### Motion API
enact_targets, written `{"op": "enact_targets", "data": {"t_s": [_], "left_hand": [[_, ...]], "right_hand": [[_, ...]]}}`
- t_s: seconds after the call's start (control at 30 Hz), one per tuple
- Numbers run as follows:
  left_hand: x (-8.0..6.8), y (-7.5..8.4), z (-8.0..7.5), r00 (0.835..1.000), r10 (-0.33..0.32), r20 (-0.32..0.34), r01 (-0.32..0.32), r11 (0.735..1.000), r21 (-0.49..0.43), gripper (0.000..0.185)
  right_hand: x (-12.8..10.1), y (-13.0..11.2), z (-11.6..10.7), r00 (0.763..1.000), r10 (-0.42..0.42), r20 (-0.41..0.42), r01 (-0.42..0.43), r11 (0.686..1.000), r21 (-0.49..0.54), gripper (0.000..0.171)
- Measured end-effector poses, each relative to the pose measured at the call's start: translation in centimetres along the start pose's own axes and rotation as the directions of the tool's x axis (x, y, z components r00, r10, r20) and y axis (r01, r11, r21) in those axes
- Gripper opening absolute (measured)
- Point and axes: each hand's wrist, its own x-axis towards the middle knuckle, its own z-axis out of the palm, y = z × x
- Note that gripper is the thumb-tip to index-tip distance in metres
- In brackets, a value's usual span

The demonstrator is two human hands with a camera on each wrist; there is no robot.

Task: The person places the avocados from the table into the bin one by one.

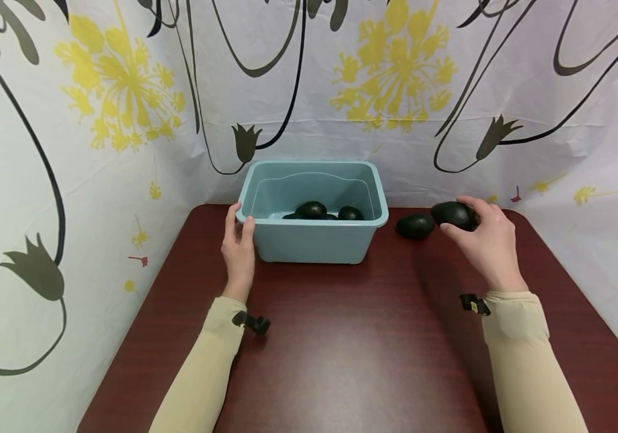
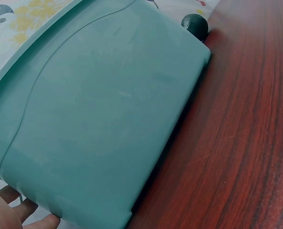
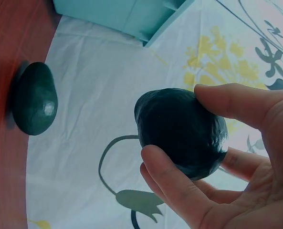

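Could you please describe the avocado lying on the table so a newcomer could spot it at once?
Find the blue tub on the table. Just right of it lies a dark avocado, alone on the wood, unlike the one held by the right hand.

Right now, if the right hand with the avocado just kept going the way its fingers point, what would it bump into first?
Probably the loose avocado on the table. The right hand, gripping its own avocado, points left toward it, with the teal tub beyond. Depth is uncertain.
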Motion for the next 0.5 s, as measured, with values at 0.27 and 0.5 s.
{"op": "enact_targets", "data": {"t_s": [0.27, 0.5], "left_hand": [[0.3, -1.2, -0.1, 1.000, 0.004, -0.001, -0.004, 1.000, -0.004, 0.049], [1.5, -4.0, 0.2, 1.000, 0.017, -0.014, -0.017, 1.000, -0.006, 0.048]], "right_hand": [[-0.4, -1.5, -0.1, 0.998, -0.054, -0.034, 0.055, 0.998, 0.027, 0.058], [-0.3, -2.6, 0.0, 0.997, -0.078, -0.030, 0.079, 0.997, 0.028, 0.058]]}}
